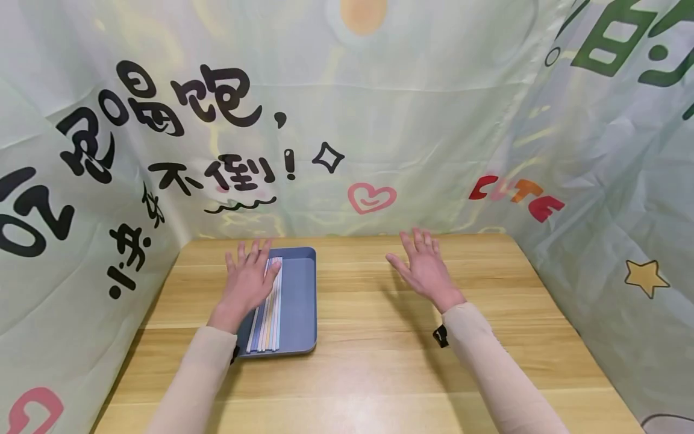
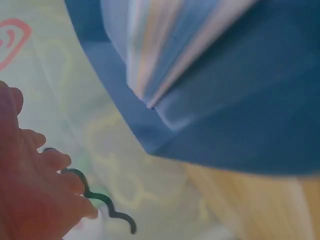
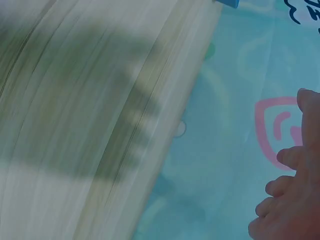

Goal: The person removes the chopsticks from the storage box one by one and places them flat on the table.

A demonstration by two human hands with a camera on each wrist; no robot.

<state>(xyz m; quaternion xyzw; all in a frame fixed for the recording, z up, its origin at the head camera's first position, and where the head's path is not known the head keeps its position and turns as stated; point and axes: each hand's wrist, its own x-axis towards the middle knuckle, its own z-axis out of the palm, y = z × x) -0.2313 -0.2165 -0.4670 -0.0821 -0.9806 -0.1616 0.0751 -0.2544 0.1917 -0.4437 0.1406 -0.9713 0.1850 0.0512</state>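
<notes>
A blue-grey rectangular tray [image 1: 299, 301] lies on the left half of the table. Inside it, several thin pale striped sticks [image 1: 270, 328], possibly straws, lie lengthwise side by side. My left hand [image 1: 248, 283] is over the tray's left side with fingers spread, overlapping part of the sticks in the head view. The left wrist view shows the ends of the sticks [image 2: 160, 55] near a tray corner, the hand apart from them. My right hand [image 1: 427, 271] hovers above the table's right half, fingers extended and holding nothing; its shadow falls on the wood.
The wooden table [image 1: 368, 374] has light planks. A printed cloth [image 1: 434, 132] with black lettering, a pink heart and a star hangs behind and along both sides, meeting the table's edges. A small black strap piece [image 1: 441, 336] shows at the right wrist.
</notes>
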